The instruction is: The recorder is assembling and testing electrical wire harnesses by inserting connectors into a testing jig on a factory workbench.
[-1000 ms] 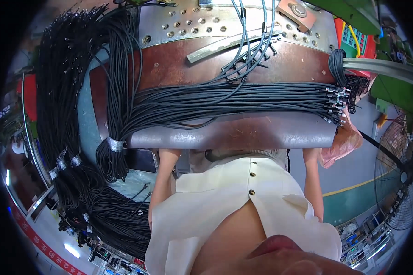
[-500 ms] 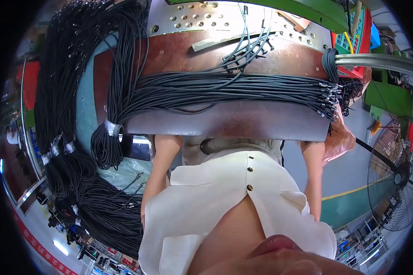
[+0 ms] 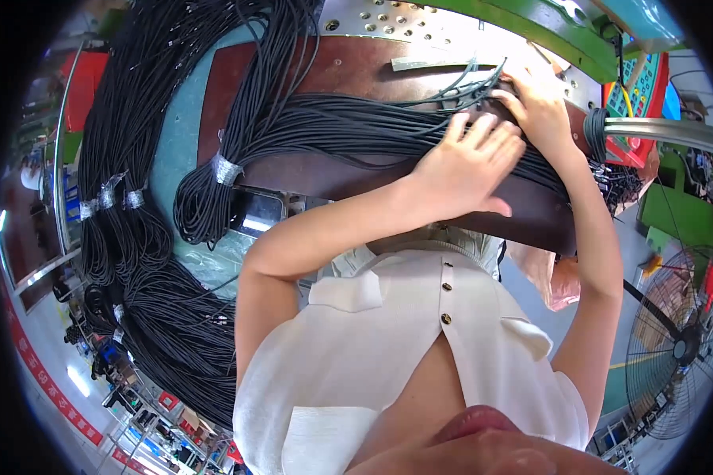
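On the brown board (image 3: 360, 71) in front of you, the black cable sheaf (image 3: 348, 119) lies lengthwise, with no tape visible around it; hand and glare hide part. At the board's left end, a cable bundle (image 3: 202, 210) is already bound with silvery tape (image 3: 226, 169), as are the looped bundles (image 3: 139, 245) farther left. Your left hand (image 3: 469, 165) is palm-down over the sheaf, fingers slightly apart. Your right hand (image 3: 537, 107), toward the board's far edge, has thumb and fingers apart beside loose cables (image 3: 483, 89); you can't tell whether it grips any.

Beyond the board is a perforated metal plate (image 3: 388, 17); a wire-guarded fan (image 3: 681, 348) stands to its right.
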A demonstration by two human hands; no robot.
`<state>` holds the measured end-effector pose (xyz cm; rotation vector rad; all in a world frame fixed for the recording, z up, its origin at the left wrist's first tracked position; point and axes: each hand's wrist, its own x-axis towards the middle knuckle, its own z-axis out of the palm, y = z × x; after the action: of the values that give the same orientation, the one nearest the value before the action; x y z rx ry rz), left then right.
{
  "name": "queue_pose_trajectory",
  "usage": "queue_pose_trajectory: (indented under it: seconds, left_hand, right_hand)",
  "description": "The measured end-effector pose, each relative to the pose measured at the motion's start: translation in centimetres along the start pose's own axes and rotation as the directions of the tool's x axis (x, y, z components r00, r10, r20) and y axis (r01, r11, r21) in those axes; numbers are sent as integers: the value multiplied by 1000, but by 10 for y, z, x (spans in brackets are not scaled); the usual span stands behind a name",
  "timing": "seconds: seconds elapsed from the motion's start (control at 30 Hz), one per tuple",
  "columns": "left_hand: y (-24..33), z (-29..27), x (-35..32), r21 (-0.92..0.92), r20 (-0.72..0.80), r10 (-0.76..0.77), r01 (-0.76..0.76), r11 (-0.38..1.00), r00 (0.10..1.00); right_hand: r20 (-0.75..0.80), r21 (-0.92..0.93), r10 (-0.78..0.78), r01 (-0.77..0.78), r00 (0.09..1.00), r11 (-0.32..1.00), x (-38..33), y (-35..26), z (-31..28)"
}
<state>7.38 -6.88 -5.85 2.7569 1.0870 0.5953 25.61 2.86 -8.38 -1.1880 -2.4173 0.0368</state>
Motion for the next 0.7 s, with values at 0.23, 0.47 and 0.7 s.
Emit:
queue_pose_trajectory:
  seconds: [0.23,0.47,0.7]
  left_hand:
    - [-73,-47,-57,312,198,-274,205,928,941]
    - [-107,-78,-61,8,264,-199,204,979,944]
    - [-112,-74,-70,-576,299,-554,610,545,777]
  right_hand:
    - [-15,136,334,-329,943,935,-35,-7,-66]
    - [-50,-355,510,-492,859,795,-132,27,-210]
    - [213,-311,-49,115,976,943,-21,9,-64]
